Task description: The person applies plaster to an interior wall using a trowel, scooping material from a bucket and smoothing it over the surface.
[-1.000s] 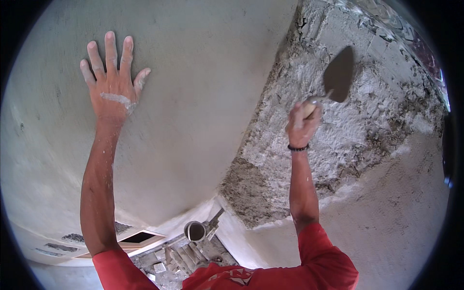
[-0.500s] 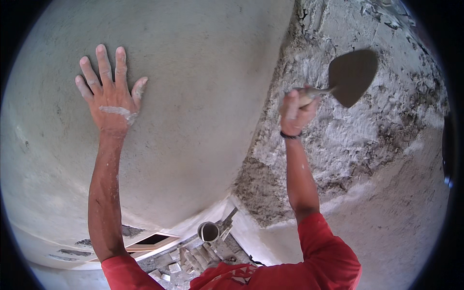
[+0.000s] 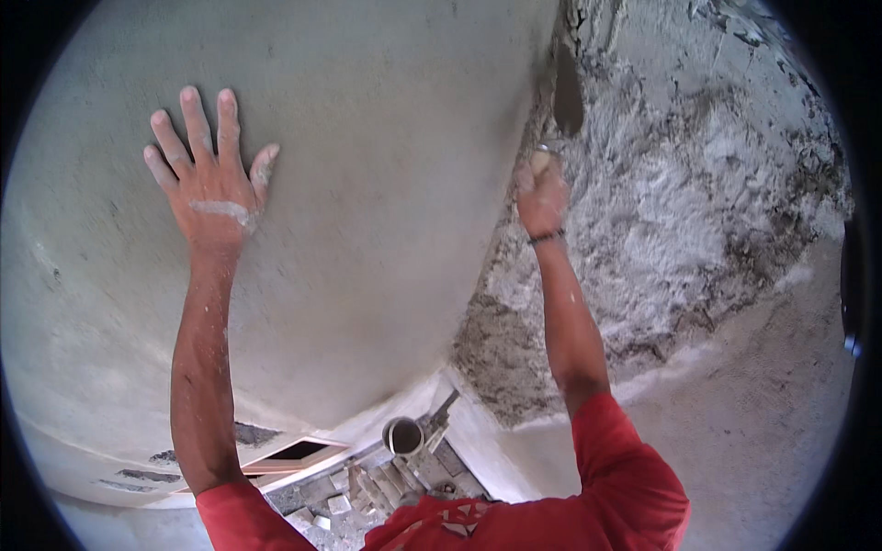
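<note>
My left hand [image 3: 213,174] lies flat with fingers spread on the smooth grey plastered wall [image 3: 367,230]; a pale smear of plaster crosses its back. My right hand [image 3: 544,195] is wrapped round the handle of a trowel [image 3: 569,92]. The trowel's blade points up and is turned nearly edge-on, close to the corner where the smooth wall meets the rough, patchy plaster [image 3: 661,211] on the right. Whether the blade touches the surface I cannot tell. A dark band circles my right wrist.
Far below, a bucket [image 3: 402,436] stands on the floor near the corner. Several loose blocks and pieces of rubble [image 3: 367,491] lie beside it. A wood-framed opening [image 3: 299,453] is low in the left wall. A dark object [image 3: 853,294] shows at the right rim.
My right hand has moved left to the corner, and the trowel has turned from pointing right with its face showing to pointing up, edge-on. My left hand has stayed in place.
</note>
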Demonstrator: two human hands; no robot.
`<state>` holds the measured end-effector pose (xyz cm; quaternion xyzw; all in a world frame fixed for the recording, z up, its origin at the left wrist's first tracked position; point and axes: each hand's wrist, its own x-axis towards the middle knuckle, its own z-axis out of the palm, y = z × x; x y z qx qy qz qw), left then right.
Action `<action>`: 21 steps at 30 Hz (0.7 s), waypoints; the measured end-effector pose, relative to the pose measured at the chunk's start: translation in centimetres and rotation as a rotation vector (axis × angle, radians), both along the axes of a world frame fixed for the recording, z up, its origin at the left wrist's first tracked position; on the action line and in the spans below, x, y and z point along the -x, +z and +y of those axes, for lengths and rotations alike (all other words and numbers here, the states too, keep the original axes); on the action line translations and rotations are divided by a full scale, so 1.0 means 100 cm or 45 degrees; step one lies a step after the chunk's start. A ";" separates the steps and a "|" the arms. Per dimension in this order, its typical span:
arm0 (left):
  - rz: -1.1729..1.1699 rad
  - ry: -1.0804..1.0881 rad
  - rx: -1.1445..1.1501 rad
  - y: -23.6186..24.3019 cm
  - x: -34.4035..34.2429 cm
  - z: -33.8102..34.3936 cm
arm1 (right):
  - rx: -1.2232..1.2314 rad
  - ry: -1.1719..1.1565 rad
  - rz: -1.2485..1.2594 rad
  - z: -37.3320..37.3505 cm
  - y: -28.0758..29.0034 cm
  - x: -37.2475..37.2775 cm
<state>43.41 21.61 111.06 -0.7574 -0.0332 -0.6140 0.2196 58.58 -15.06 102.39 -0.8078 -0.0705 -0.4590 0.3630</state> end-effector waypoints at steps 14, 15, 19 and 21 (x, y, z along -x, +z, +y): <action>-0.002 0.050 -0.014 0.008 0.006 0.004 | -0.344 0.369 -0.508 0.032 0.025 0.045; 0.001 0.051 -0.016 0.008 0.006 0.004 | -0.422 0.443 -0.608 0.033 0.017 0.040; 0.000 -0.018 0.023 0.000 -0.005 -0.004 | 0.168 -0.072 -0.114 0.004 -0.016 -0.029; -0.002 0.014 0.004 0.005 0.002 0.000 | 0.003 0.090 -0.250 0.016 0.004 0.006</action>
